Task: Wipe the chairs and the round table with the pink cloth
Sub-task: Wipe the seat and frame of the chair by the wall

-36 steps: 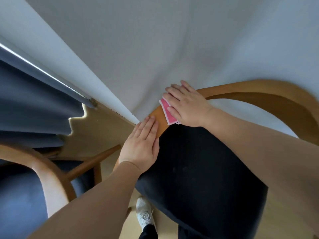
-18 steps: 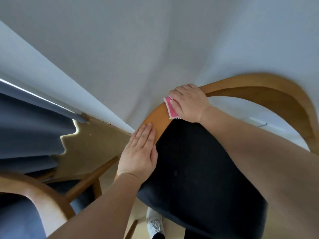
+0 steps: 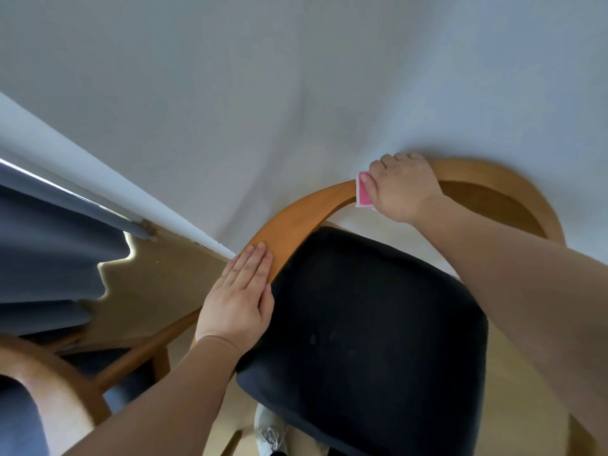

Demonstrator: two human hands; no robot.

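Two hands are on the chair's curved wooden rail (image 3: 306, 212): your right hand (image 3: 403, 189) curls its fingers (image 3: 383, 163) around the pink cloth (image 3: 364, 189) on the rail's top, close to the white wall (image 3: 296, 93); your left hand (image 3: 240, 297) lies flat, fingers straight, on the rail's left end beside the black seat cushion (image 3: 368, 324). Only a strip of cloth shows, so it may bunch or slip out, and your knuckles may scrape the wall.

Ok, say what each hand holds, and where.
Right hand grips the pink cloth, covering most of it, on the chair back. Left hand rests flat, holding nothing.
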